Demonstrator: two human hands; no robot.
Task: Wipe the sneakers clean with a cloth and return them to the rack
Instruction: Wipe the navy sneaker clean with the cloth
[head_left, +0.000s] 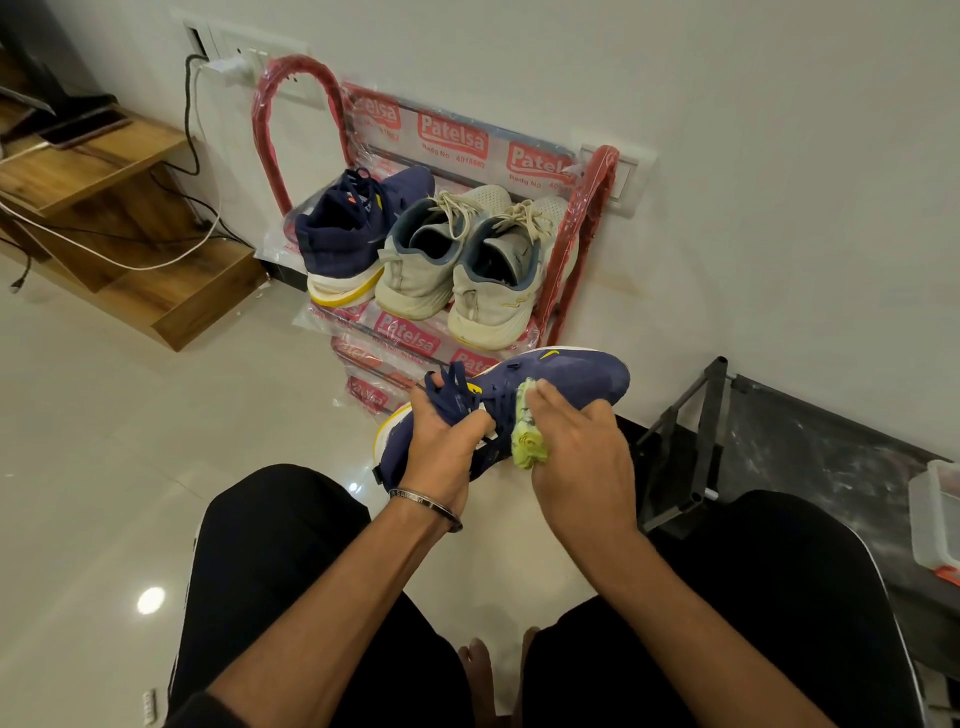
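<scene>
A navy sneaker (566, 379) with a white and yellow sole is held in the air in front of my knees, toe pointing right. My left hand (441, 447) grips it at the laces and tongue. My right hand (576, 457) presses a bunched yellow-green cloth (527, 441) against the shoe's upper side, fingers laid over the cloth. On the red rack (584, 223) against the wall stand the other navy sneaker (348, 228) and two off-white sneakers (441, 249), heels toward me.
A wooden stepped unit (119, 218) with cables and a phone sits at the left. A black metal frame (685, 447) leans at the right, beside a dark slab with a plastic box (935, 525). Glossy tiled floor (130, 441) spreads to the left.
</scene>
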